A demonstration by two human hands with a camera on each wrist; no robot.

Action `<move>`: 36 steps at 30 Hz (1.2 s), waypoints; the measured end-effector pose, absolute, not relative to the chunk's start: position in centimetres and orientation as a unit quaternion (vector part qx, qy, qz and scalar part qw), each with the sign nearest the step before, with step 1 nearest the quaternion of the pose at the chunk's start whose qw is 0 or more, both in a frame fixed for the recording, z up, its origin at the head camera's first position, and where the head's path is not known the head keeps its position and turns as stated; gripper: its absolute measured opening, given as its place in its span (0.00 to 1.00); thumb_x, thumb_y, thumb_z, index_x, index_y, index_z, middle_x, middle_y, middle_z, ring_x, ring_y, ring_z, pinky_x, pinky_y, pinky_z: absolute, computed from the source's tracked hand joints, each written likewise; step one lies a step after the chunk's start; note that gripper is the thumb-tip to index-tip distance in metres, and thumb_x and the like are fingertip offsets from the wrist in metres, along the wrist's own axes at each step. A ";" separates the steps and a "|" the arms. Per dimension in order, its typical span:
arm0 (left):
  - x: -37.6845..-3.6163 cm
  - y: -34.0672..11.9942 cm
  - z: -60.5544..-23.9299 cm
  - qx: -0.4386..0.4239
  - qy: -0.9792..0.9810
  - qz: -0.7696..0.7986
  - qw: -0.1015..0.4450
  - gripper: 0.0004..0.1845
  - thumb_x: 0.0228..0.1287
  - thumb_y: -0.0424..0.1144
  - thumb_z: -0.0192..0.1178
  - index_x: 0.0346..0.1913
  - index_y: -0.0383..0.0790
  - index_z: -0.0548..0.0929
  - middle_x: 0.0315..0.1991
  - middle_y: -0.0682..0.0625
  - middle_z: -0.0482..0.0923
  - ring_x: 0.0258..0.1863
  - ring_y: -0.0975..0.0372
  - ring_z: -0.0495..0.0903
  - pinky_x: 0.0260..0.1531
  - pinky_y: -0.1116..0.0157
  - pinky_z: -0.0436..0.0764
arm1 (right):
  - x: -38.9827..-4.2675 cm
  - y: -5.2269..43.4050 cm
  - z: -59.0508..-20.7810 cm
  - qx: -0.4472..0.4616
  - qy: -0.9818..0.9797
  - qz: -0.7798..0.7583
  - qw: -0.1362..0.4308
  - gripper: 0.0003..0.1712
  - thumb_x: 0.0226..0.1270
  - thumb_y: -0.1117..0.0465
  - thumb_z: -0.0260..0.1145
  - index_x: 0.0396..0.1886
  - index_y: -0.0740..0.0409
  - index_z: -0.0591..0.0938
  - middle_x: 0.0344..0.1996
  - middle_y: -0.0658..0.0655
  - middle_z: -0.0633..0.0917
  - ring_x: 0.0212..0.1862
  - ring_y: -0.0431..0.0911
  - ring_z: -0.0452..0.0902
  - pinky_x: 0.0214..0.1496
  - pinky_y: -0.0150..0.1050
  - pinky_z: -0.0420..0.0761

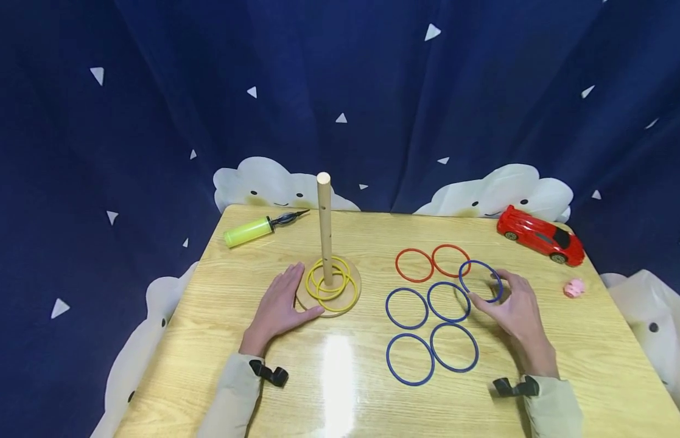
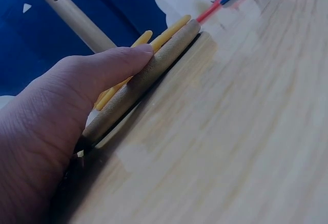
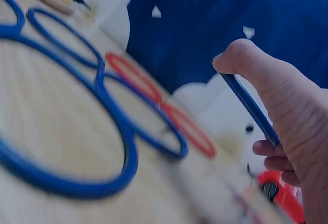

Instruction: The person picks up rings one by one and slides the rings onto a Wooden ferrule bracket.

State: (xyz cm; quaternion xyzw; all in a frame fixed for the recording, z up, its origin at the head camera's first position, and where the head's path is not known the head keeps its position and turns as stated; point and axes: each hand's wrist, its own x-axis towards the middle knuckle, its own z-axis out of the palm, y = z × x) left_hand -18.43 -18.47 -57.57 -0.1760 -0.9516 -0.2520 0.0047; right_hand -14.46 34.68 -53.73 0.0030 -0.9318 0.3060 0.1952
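My right hand (image 1: pixel 517 307) pinches a blue ring (image 3: pixel 251 107) between thumb and fingers, raised above the table. Several more blue rings (image 1: pixel 406 288) lie flat to its left, with two red rings (image 1: pixel 414 249) behind them. My left hand (image 1: pixel 279 307) rests against the near left rim of a round wooden base (image 1: pixel 353 307), fingers fairly straight and thumb (image 2: pixel 123 62) laid on the rim; its fingertips are hidden in the left wrist view. From that base rises an upright wooden pole (image 1: pixel 325 231), and yellow rings (image 1: pixel 347 266) lie loosely around its foot.
A yellow-green hand pump (image 1: pixel 249 232) lies at the back left of the wooden table (image 1: pixel 208 328). A red toy car (image 1: pixel 539 236) stands at the back right, with a small pink figure (image 1: pixel 574 288) in front of it. Behind hangs a dark blue curtain (image 1: pixel 372 91).
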 end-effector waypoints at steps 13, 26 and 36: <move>-18.4 -18.5 -57.6 -0.174 -0.952 -0.253 0.006 0.66 0.56 0.82 0.57 0.86 0.44 0.48 0.85 0.51 0.48 0.85 0.59 0.43 0.83 0.56 0.45 | -16.4 30.1 -47.0 0.128 -0.921 0.303 0.209 0.44 0.42 0.54 0.88 0.59 0.66 0.81 0.47 0.63 0.88 0.49 0.59 0.82 0.50 0.45 0.79; -18.5 -18.4 -57.8 -0.179 -0.951 -0.251 0.007 0.66 0.56 0.82 0.57 0.85 0.43 0.49 0.85 0.49 0.49 0.84 0.58 0.44 0.83 0.56 0.45 | -18.6 24.3 -39.5 0.277 -0.849 0.375 0.247 0.44 0.35 0.62 0.86 0.59 0.63 0.83 0.44 0.57 0.89 0.49 0.50 0.81 0.56 0.23 0.74; -18.4 -18.4 -57.5 -0.176 -0.951 -0.254 0.005 0.65 0.56 0.82 0.58 0.86 0.44 0.49 0.85 0.51 0.48 0.84 0.59 0.44 0.83 0.56 0.45 | -20.7 19.9 -34.6 0.343 -0.814 0.394 0.253 0.46 0.34 0.56 0.86 0.61 0.63 0.83 0.44 0.55 0.90 0.51 0.49 0.82 0.58 0.28 0.75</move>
